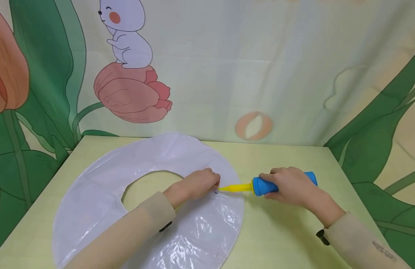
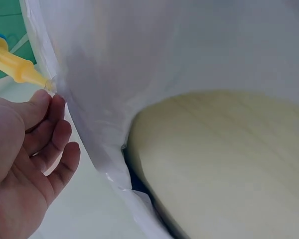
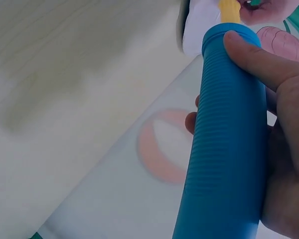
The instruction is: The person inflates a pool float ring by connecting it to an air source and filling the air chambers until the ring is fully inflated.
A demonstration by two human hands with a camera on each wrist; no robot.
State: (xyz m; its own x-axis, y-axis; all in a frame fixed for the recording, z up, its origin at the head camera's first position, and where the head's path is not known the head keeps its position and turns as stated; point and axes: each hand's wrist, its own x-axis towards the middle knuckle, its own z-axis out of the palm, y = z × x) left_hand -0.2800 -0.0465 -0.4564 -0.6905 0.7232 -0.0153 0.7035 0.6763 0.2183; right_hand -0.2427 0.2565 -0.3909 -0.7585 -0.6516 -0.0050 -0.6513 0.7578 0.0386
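A white, shiny inflatable ring [image 1: 90,190], wrinkled and only partly filled, lies across the left and middle of the table. My left hand [image 1: 199,184] is over the ring's right side. In the left wrist view its thumb and forefinger pinch the clear valve [image 2: 50,85]. The yellow nozzle [image 1: 237,188] of a hand pump has its tip at that valve; how deep it sits cannot be told. To the right, my right hand [image 1: 293,186] grips the pump's ribbed blue barrel [image 3: 224,134], thumb near the collar. The pump lies nearly level, pointing left.
The pale yellow table [image 1: 278,235] shows through the ring's hole and on the right. Behind it hangs a curtain [image 1: 207,74] printed with tulips, leaves and a white animal. Small black straps [image 1: 323,237] show at the sleeve cuffs.
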